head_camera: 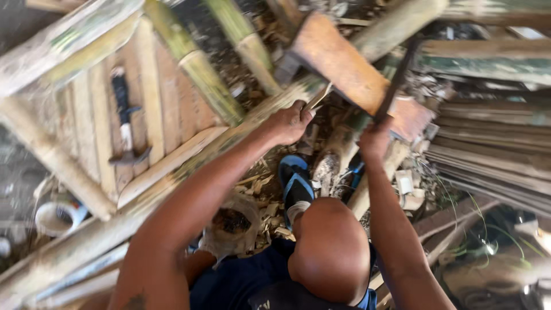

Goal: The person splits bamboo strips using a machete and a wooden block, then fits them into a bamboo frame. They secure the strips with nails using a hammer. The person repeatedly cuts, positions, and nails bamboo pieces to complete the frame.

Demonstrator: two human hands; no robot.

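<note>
At the far left a white cup (pixel 55 217) sits on the ground, just below a bamboo frame (pixel 86 115) made of slats between thick poles. A hammer (pixel 127 123) with a dark handle lies on the slats, apart from both hands. A long bamboo pole (pixel 189 166) runs diagonally from the lower left up toward the middle.

The left hand (pixel 287 121) is closed around a thin bamboo strip (pixel 317 99), its grip tight at the near end, holding the strip beside the upper end of that pole. Below, a foot in a blue sandal (pixel 295 186) rests among shavings and chips on the floor, with a raised knee in front.

The right hand (pixel 374 140) is closed on the handle of a long dark blade (pixel 396 80), which stands steeply upward, its tip near a brownish wooden block (pixel 344 66). The picture is blurred, so whether the blade touches the strip cannot be told.

Further right lies a stack of thin split strips (pixel 493 149). Judging by the stack and the many shavings, a good deal of splitting looks done; the strip in hand appears only partly worked.
</note>
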